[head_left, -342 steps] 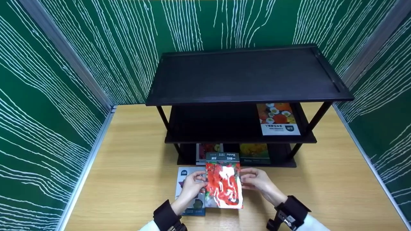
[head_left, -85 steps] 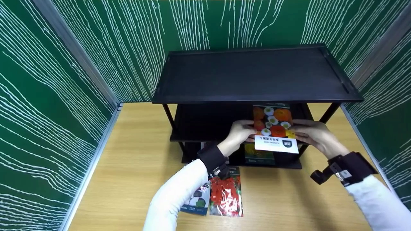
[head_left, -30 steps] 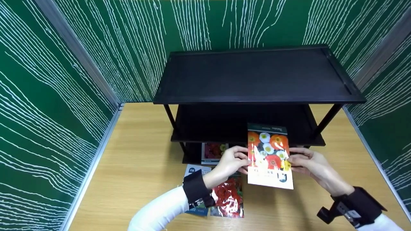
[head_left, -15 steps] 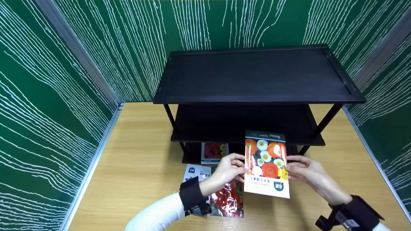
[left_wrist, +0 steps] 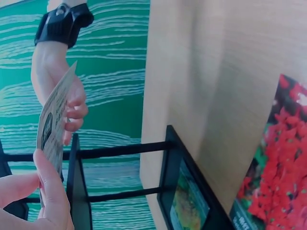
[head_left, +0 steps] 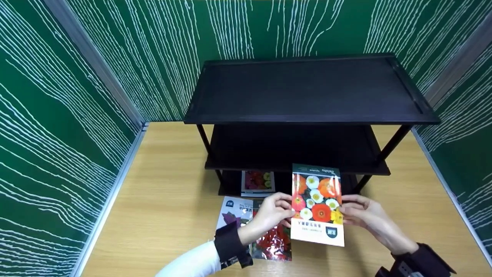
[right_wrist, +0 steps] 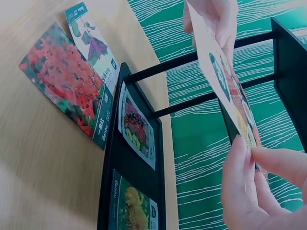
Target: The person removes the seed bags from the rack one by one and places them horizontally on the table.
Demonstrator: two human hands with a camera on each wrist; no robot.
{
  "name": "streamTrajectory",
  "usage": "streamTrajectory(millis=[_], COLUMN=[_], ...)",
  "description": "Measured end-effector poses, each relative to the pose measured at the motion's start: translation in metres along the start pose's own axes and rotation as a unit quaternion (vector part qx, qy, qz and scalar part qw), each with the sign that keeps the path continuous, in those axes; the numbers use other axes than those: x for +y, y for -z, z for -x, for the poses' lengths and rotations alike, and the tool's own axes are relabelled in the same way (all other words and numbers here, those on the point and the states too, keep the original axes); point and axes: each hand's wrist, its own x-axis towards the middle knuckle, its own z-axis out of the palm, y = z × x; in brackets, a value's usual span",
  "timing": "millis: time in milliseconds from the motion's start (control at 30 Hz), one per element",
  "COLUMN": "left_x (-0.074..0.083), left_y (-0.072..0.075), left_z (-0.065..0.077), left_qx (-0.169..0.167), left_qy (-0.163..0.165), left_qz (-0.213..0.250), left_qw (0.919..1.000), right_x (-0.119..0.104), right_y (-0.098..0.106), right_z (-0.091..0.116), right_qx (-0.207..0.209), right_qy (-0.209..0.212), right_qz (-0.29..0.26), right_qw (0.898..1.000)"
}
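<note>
Both of my hands hold up a seed packet [head_left: 317,204] printed with orange, red and white poppies, its white end toward me. My left hand [head_left: 273,211] pinches its left edge, and my right hand [head_left: 365,217] pinches the right edge between thumb and fingers, as the right wrist view also shows. The packet hangs tilted in front of the black rack's lower tiers, above the tabletop. Beneath my left forearm lie a red-flower packet [head_left: 275,246] and, left of it, a white packet with purple flowers [head_left: 230,217], both partly hidden.
A black three-tier rack [head_left: 307,92] stands behind my hands. Its bottom tier holds a packet with red and pink blooms [head_left: 257,181] and a yellow-flower packet [right_wrist: 134,206], hidden behind the held packet in the head view. Green walls enclose the wooden table [head_left: 161,184].
The poppy packet has come off the middle tier's right side, out and down toward me in both hands. Earlier, both hands held the red-flower packet, which now lies on the table.
</note>
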Motion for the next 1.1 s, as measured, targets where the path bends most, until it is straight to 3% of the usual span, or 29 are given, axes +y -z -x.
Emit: streamTrajectory(millis=[200, 467, 1100], left_x=[-0.01, -0.023, -0.059], left_y=[0.0, 0.002, 0.003], left_z=[0.002, 0.003, -0.002], left_qx=[0.007, 0.008, 0.029], left_qy=[0.012, 0.023, 0.041], left_qz=[0.007, 0.013, -0.001], left_qw=[0.9999, 0.9996, 0.9987], right_x=[0.008, 0.026, 0.059], right_y=[-0.001, 0.0, 0.004], right_z=[0.0, -0.001, -0.02], right_qx=[0.005, -0.013, 0.006], right_qy=[-0.01, 0.014, -0.038], right_qz=[-0.017, -0.023, -0.025], right_qw=[1.0, 1.0, 0.999])
